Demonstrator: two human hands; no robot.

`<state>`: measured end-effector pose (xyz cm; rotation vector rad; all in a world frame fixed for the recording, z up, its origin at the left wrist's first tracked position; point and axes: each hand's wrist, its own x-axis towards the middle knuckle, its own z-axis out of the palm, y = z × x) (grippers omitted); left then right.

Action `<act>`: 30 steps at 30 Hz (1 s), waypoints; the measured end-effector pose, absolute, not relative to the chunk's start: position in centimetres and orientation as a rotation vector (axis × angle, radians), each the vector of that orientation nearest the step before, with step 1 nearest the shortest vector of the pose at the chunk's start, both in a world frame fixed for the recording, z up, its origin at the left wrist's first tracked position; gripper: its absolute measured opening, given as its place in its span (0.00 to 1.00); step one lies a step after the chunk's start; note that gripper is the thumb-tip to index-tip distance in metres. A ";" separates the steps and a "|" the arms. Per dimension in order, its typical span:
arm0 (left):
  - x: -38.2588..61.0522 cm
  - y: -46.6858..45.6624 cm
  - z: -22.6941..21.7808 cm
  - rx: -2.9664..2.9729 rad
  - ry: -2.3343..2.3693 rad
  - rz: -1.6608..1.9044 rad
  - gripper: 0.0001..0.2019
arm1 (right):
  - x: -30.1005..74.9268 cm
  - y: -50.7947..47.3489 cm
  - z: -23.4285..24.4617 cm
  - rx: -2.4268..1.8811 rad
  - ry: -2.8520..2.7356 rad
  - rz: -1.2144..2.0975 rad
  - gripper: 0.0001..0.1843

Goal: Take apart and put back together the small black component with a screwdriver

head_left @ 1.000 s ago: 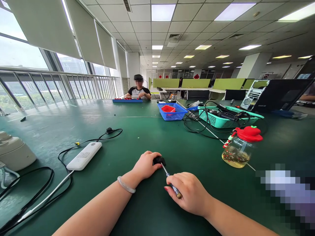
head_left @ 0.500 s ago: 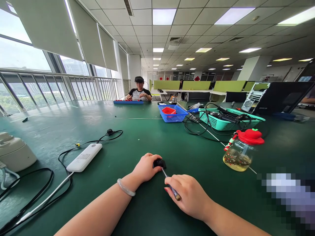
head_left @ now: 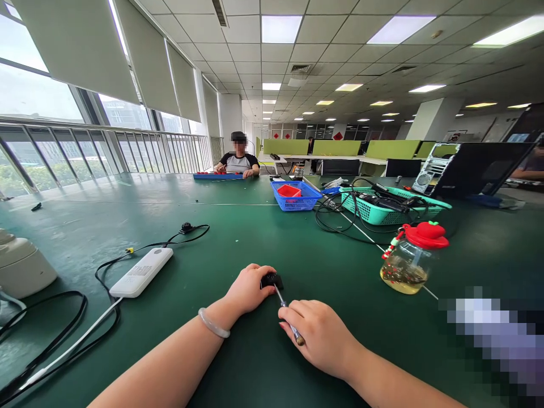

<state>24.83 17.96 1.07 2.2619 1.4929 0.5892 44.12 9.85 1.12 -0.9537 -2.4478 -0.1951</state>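
Note:
My left hand, with a pale bangle on its wrist, grips a small black block-like part against the green table. Fingers and thumb cover its left side, so its exact kind does not show. A screwdriver is pinched in my right hand, its handle end pointing back toward me. The thin metal shaft slants up and left, and its tip meets the near side of the black part. Whether the tip sits in a screw cannot be made out.
A white power bank with cables lies left, near a white rounded device. At right stands a red-lidded bottle. Behind are a blue basket, a teal basket of cables, and a person at a blue tray.
The whole view has shifted slightly, so things sit a little further left. Both hands keep their hold, and the screwdriver stays against the black part. The person opposite has moved their hands.

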 end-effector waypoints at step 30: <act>24.9 17.6 1.4 2.375 1.342 0.591 0.20 | 45.7 12.0 0.8 -1.153 -1.778 0.490 0.17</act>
